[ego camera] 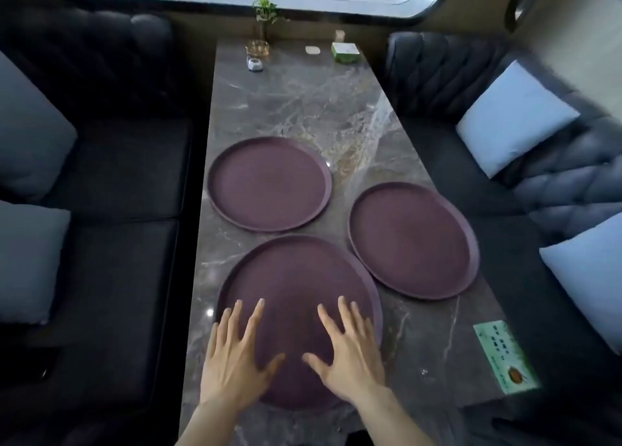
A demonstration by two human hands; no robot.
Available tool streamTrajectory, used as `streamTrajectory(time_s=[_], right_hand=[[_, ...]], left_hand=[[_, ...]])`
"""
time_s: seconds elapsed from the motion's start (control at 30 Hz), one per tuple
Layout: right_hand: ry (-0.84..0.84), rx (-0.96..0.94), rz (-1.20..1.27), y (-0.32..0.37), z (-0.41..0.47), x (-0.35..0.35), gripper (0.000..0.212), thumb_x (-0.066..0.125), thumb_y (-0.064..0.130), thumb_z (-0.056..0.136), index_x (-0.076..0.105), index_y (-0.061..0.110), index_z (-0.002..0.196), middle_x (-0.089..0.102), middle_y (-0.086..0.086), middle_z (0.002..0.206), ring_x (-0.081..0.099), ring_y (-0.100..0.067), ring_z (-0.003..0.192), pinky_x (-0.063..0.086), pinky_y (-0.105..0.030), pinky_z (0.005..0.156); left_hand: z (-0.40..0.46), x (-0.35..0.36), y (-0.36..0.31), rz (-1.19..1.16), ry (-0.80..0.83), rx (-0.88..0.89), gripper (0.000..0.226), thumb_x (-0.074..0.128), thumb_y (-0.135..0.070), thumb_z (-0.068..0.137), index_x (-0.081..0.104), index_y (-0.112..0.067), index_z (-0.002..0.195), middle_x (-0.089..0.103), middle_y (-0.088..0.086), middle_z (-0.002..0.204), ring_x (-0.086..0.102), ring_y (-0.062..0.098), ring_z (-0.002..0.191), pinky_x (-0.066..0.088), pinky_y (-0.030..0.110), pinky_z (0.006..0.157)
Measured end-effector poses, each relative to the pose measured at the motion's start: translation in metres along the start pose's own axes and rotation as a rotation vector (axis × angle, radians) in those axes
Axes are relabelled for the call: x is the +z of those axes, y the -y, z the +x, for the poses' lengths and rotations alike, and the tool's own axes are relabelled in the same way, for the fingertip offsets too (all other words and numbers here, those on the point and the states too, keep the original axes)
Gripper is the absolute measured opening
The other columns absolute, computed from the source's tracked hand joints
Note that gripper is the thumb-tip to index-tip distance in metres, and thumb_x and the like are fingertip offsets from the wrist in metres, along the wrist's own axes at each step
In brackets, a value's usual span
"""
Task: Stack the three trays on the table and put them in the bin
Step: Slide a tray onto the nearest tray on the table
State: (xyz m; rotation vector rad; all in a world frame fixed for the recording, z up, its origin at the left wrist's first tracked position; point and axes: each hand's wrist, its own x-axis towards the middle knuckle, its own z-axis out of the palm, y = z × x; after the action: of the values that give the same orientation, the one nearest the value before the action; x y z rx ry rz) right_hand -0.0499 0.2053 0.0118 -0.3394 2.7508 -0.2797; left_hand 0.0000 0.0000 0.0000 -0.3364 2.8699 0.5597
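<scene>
Three round dark-purple trays lie flat on a grey marble table [303, 108]. The nearest tray [296, 277] is at the front centre. A second tray [269, 183] lies behind it to the left, and a third tray [412, 240] sits to the right, its edge just past the table's side. My left hand [235, 358] and my right hand [346, 351] are spread flat, fingers apart, over the near half of the nearest tray. Neither hand grips anything. No bin is in view.
Dark sofas with pale cushions [511, 115] flank the table on both sides. At the far end stand a small plant in a glass vase [264, 18], a glass dish [258, 49], a green box [345, 52] and small items. A green card [503, 356] lies at the front right.
</scene>
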Motion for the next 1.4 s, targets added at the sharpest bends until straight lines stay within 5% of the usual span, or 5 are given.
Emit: streamTrajectory(time_s=[0.47, 0.63, 0.8, 1.07, 1.4], right_hand=[[0.055, 0.066, -0.054, -0.037, -0.003, 0.016, 0.097, 0.046, 0.077, 0.077, 0.001, 0.041, 0.156, -0.009, -0.003, 0.167, -0.007, -0.028, 0.154, 0.007, -0.041, 0.125], [-0.103, 0.123, 0.073, -0.047, 0.015, -0.009, 0.052, 0.052, 0.061, 0.084, 0.066, 0.03, 0.123, 0.065, 0.0, 0.128, 0.059, -0.024, 0.123, 0.049, -0.035, 0.097], [-0.317, 0.303, 0.198, -0.123, 0.053, -0.064, 0.022, 0.058, 0.046, 0.085, 0.068, 0.027, 0.079, 0.07, 0.007, 0.076, 0.068, -0.019, 0.073, 0.047, -0.032, 0.058], [-0.401, 0.581, 0.335, -0.27, 0.118, -0.132, 0.015, 0.063, 0.039, 0.088, 0.071, 0.029, 0.095, 0.07, 0.001, 0.096, 0.066, -0.027, 0.087, 0.043, -0.031, 0.064], [-0.209, 0.762, 0.838, -0.338, 0.176, -0.133, 0.068, 0.065, 0.04, 0.09, 0.036, 0.028, 0.15, 0.04, -0.007, 0.154, 0.041, -0.032, 0.14, 0.039, -0.051, 0.11]], left_hand=[[0.009, 0.029, -0.021, 0.141, 0.224, -0.023, 0.125, 0.063, -0.078, 0.058, -0.016, -0.049, 0.152, -0.02, 0.003, 0.165, -0.019, 0.034, 0.152, 0.001, 0.047, 0.123], [0.025, 0.013, -0.043, 0.108, 0.058, -0.058, 0.068, 0.057, -0.071, 0.074, 0.06, -0.032, 0.129, 0.058, 0.006, 0.137, 0.051, 0.031, 0.129, 0.044, 0.043, 0.099], [0.083, -0.007, -0.103, -0.051, -0.068, -0.117, 0.028, 0.056, -0.057, 0.084, 0.062, -0.032, 0.092, 0.068, -0.01, 0.089, 0.067, 0.024, 0.086, 0.041, 0.035, 0.061], [0.197, -0.008, -0.215, -0.331, 0.02, -0.145, 0.052, 0.059, -0.051, 0.087, 0.052, -0.029, 0.133, 0.057, -0.001, 0.127, 0.058, 0.023, 0.118, 0.049, 0.041, 0.088], [0.253, 0.024, -0.251, -0.538, 0.189, -0.343, 0.094, 0.07, -0.052, 0.08, 0.021, -0.031, 0.156, 0.046, 0.007, 0.149, 0.044, 0.029, 0.137, 0.04, 0.044, 0.109]])
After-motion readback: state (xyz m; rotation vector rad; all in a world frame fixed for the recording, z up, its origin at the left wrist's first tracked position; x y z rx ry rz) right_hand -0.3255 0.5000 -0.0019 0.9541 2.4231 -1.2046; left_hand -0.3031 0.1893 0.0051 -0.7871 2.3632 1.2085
